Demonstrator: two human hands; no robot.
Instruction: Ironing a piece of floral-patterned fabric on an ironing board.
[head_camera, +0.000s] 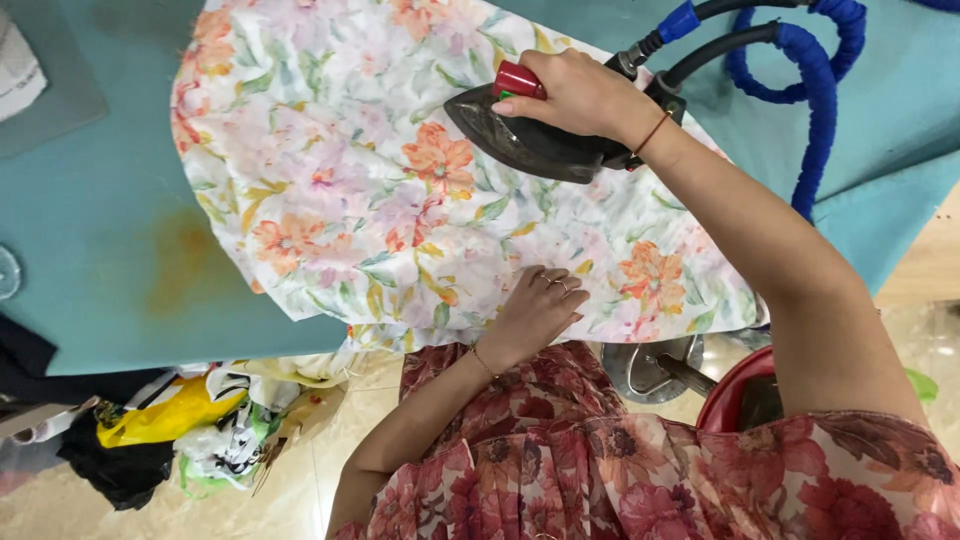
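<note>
Teal ironing board (110, 250) fills my view, with a floral cloth (350, 190) spread across it. My left hand (535, 310) lies flat on the cloth's near edge, fingers pressed together. Further right, my right hand (580, 95) grips the dark iron (530, 145) resting on the cloth, fingers wrapped over its handle.

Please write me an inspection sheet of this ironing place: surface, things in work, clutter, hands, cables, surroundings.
Surface: teal padded ironing board, with a brown-orange stain.
Things in work: white floral-print fabric spread flat on the board; dark metal steam iron with red knob resting on it.
Clutter: heap of yellow, black and white clothes on the floor by the board.
Hands: right hand in a closed grip on the iron; left hand pressed flat on the fabric.
Cables: black hoses with blue sleeving run from the iron's rear, looping over the board.
Surroundings: pale tiled floor; red round container under the board.
</note>
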